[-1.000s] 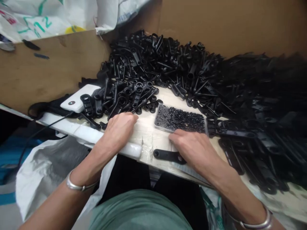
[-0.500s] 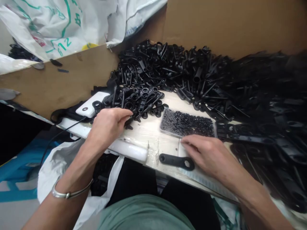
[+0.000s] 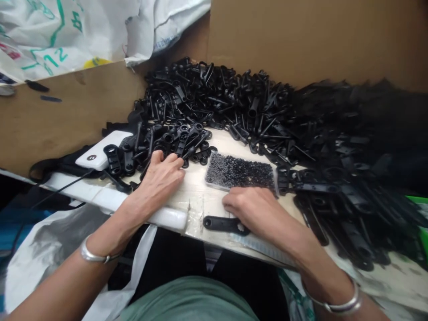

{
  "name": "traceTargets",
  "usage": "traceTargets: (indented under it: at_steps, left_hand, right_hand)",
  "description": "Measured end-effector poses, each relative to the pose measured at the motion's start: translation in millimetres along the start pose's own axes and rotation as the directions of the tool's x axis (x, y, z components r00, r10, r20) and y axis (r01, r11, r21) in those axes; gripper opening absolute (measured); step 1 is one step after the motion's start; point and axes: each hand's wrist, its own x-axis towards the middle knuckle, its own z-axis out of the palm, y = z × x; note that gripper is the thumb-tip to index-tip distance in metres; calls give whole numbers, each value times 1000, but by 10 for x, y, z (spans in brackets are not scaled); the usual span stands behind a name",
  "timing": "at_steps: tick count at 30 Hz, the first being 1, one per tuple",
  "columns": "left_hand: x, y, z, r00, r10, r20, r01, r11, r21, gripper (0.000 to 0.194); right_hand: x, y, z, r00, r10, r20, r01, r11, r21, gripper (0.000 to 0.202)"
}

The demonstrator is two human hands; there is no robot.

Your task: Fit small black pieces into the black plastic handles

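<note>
My left hand (image 3: 162, 180) rests at the near edge of a heap of small black plastic parts (image 3: 182, 136). Its fingers curl down, and whatever lies under the fingertips is hidden. Over the table, just in front of a clear tray (image 3: 209, 182) filled with tiny dark pieces, is my right hand (image 3: 256, 205). The fingers of this hand are bent together, their tips out of sight. A flat black arm-shaped part (image 3: 219, 224) with a hole at its left end lies beneath the right hand, which covers part of its right end.
A larger pile of black parts (image 3: 230, 96) spreads along the cardboard wall (image 3: 301, 40). Long black arm-shaped pieces (image 3: 357, 240) lie to the right. At the left are a white device (image 3: 103, 150) with a cable and a white foam edge strip (image 3: 167, 217).
My view has swung right, so the table appears farther left. My left hand has turned from a sideways pinch to fingers curled downward. My right hand now covers more of the flat black part.
</note>
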Motion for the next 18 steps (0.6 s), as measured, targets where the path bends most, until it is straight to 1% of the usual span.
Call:
traceTargets:
  at_steps: [3, 5, 8, 10, 12, 14, 15, 16, 18]
  left_hand:
    - [18, -20, 42, 999, 23, -39, -23, 1000, -4, 25]
    - [23, -23, 65, 998, 32, -53, -32, 999, 6, 24]
    - [29, -34, 91, 997, 64, -52, -62, 997, 47, 23]
    - [29, -49, 103, 995, 88, -39, -85, 994, 61, 23]
    - [24, -64, 108, 995, 95, -36, -93, 995, 42, 24]
    - [16, -72, 106, 995, 97, -38, -97, 995, 11, 25]
    - [14, -72, 103, 994, 100, -38, -100, 995, 5, 26]
    - [14, -69, 101, 994, 105, -38, -104, 995, 6, 26]
    - [25, -63, 100, 993, 116, -35, -116, 993, 11, 27]
  right_hand:
    - [28, -43, 6, 999, -13, 30, 16, 995, -96, 23]
    - [37, -90, 14, 999, 13, 40, -7, 989, -146, 22]
    - [37, -159, 16, 998, 54, 35, -47, 982, -183, 23]
    - [16, -165, 7, 998, 61, 10, -58, 984, -170, 24]
    - [-44, -108, -6, 995, 78, -54, -82, 994, -74, 23]
    - [-158, 9, -14, 974, 150, -169, -132, 985, 115, 19]
    - [-235, 79, -14, 950, 212, -231, -161, 962, 222, 16]
    - [-321, 149, -10, 915, 283, -287, -187, 929, 320, 14]
    - [-502, 264, 13, 837, 421, -350, -232, 852, 470, 12]
